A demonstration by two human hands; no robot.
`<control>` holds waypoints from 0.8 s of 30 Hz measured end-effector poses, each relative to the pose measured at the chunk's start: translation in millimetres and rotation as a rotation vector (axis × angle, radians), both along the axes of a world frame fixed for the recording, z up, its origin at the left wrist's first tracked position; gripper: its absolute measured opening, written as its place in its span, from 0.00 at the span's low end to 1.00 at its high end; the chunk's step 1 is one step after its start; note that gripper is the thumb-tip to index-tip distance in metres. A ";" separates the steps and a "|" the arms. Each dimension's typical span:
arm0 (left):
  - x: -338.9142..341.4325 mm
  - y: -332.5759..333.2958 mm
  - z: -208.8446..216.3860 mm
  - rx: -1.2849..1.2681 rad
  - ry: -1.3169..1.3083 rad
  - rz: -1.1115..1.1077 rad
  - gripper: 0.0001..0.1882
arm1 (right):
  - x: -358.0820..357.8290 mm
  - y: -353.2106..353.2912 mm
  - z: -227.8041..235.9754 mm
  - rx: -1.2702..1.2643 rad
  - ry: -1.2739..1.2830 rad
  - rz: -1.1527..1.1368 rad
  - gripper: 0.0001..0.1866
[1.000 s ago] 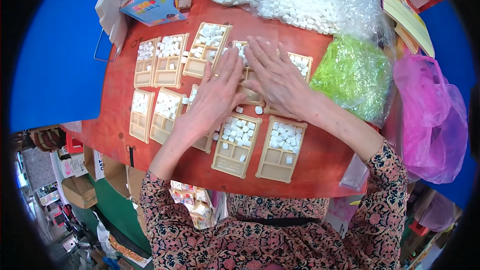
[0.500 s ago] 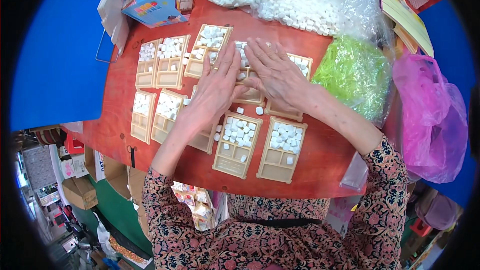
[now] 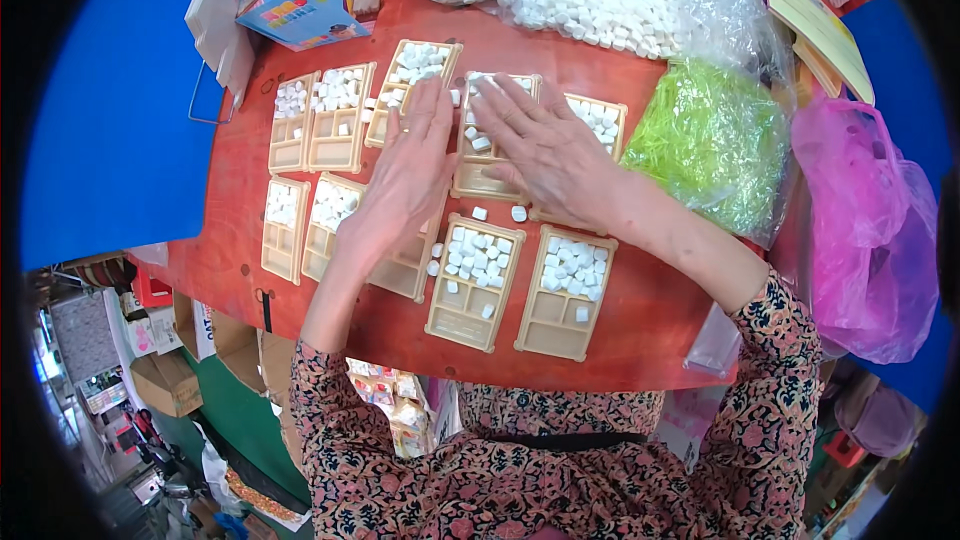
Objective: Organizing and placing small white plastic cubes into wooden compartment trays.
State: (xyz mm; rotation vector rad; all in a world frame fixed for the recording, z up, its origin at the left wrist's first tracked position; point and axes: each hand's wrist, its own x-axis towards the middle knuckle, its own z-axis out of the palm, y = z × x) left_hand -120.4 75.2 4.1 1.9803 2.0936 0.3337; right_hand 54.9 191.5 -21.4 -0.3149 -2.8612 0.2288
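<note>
Several shallow beige compartment trays lie in two rows, their far sections heaped with small white rounded cubes. My left hand [image 3: 415, 155] is open and flat, its fingers stretched together over the near edge of a far-row tray [image 3: 378, 132]. My right hand [image 3: 555, 152] is open too, its palm down and fingers slightly spread across the cubes in the middle tray [image 3: 484, 183]. Whether its fingertips press on them cannot be made out. Two loose cubes [image 3: 480, 213] lie on the table just below that tray. My hands and forearms partly cover several trays.
A clear bag [image 3: 610, 20] of white cubes lies at the far side of the red table [image 3: 640, 330]. Bright green packaging [image 3: 705, 145] and a pink plastic bag [image 3: 860, 230] are at the right. A blue printed box [image 3: 305, 10] stands far left.
My left hand has moved left, off the middle tray. The fingers of my right hand have shifted left and spread over it, so its near compartment now shows.
</note>
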 end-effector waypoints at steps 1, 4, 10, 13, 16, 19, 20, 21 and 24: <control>1.2 -2.7 1.0 0.000 -0.003 -0.001 0.33 | 0.5 -3.3 0.3 0.018 0.001 0.036 0.32; 2.4 -8.4 1.8 -0.040 0.029 -0.020 0.32 | -4.6 -2.7 1.6 0.046 -0.049 0.057 0.32; 1.7 -11.5 -8.2 -0.027 0.155 -0.081 0.33 | -8.8 -1.3 10.0 -0.001 -0.093 0.034 0.32; 3.6 -8.9 -6.4 -0.052 0.201 -0.074 0.34 | -16.0 8.7 5.5 -0.021 -0.002 0.024 0.32; 12.7 -5.1 -5.0 -0.011 0.155 -0.096 0.35 | -23.4 23.8 -0.9 -0.064 0.019 0.027 0.33; 16.7 -7.0 -10.5 -0.069 0.197 -0.131 0.42 | -24.5 25.7 -8.5 -0.042 -0.024 0.061 0.33; 17.6 -8.0 -14.0 -0.048 0.232 -0.129 0.43 | -24.1 25.7 -11.0 0.010 -0.028 0.066 0.34; 18.4 -8.8 -16.5 -0.025 0.267 -0.127 0.44 | -22.9 25.4 -10.5 0.010 -0.027 0.069 0.34; 21.7 -9.1 -19.3 -0.009 0.289 -0.105 0.45 | -19.6 25.4 -9.5 0.024 -0.036 0.082 0.34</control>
